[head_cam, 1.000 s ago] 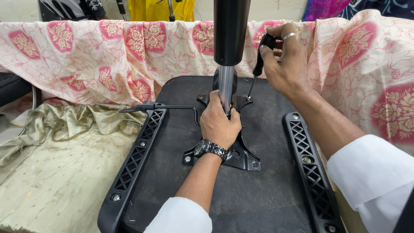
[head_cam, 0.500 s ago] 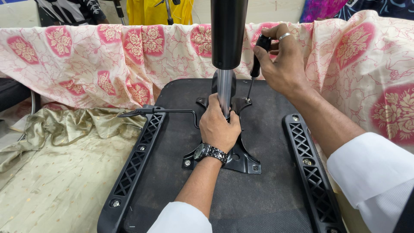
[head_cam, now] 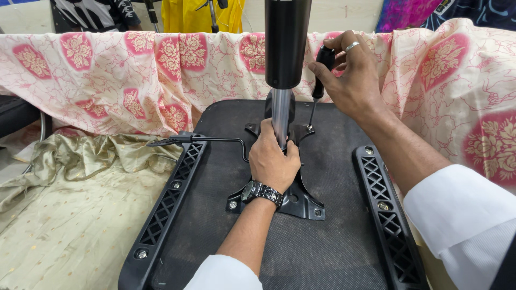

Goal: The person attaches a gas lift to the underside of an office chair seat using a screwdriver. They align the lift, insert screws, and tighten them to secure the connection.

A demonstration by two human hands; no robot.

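Upturned office chair seat: mounting plate being screwed at its far corner.

We find the screwdriver (head_cam: 318, 80) upright, tip on the far-right corner of the black metal mounting plate (head_cam: 301, 201), which sits centred on the fabric seat underside (head_cam: 215, 177). Our right hand (head_cam: 352, 75) has fingers curled around the black handle; our left hand (head_cam: 274, 164) wraps closed on the polished gas-lift column (head_cam: 280, 115), apparently to steady it. Lattice plastic armrest brackets (head_cam: 169, 201) flank the seat (floral cloth (head_cam: 161, 75) behind).
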